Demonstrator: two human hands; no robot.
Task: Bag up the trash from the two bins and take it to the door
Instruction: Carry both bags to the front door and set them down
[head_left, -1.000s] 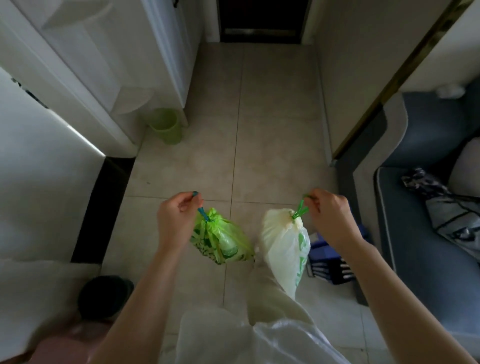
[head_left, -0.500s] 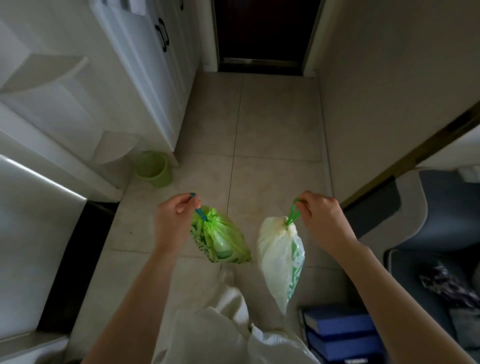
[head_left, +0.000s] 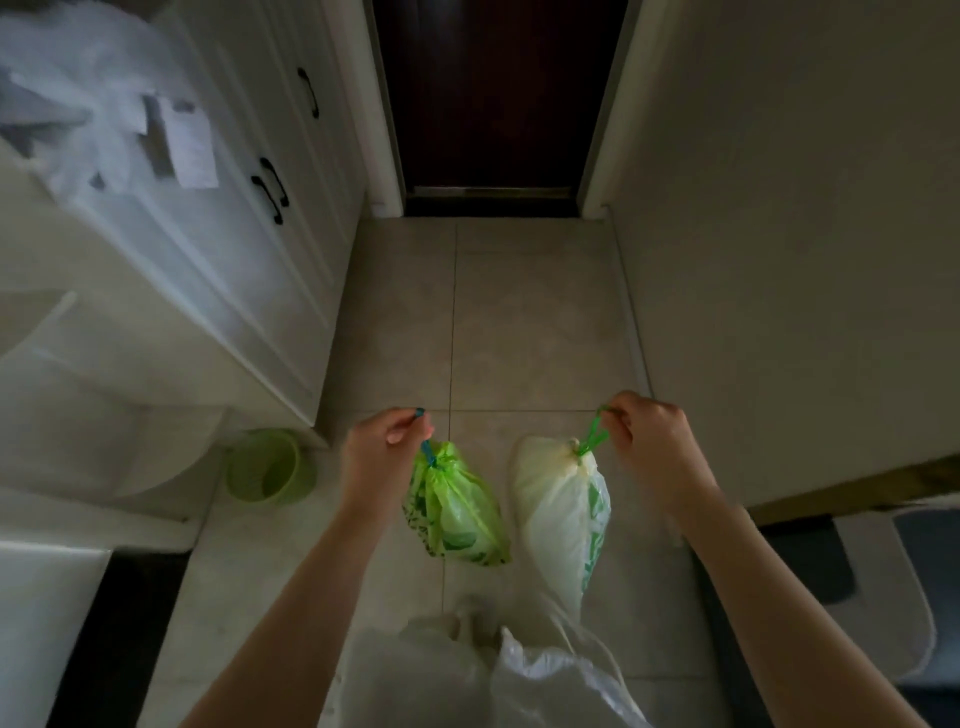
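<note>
Closer now than half a second ago, the dark door (head_left: 498, 98) fills the top of the view, and the green bin (head_left: 270, 466) has slid from mid-frame to low on the left, beside the white cabinet (head_left: 249, 249); the blue boxes seen earlier are out of sight. Both hands keep the same grip as before. The left hand (head_left: 382, 452) is closed in a loose fist, fingers curled tight around the blue drawstring of the green bag (head_left: 457, 514), which hangs just below it, clear of the tiled floor (head_left: 530, 322). The right hand (head_left: 652, 447) is likewise closed, pinching the green drawstring loop of the white bag (head_left: 561, 514) between thumb and fingers; that bag hangs longer, tied at its neck. The two bags hang side by side, close but not clearly touching, over the floor short of the door.
</note>
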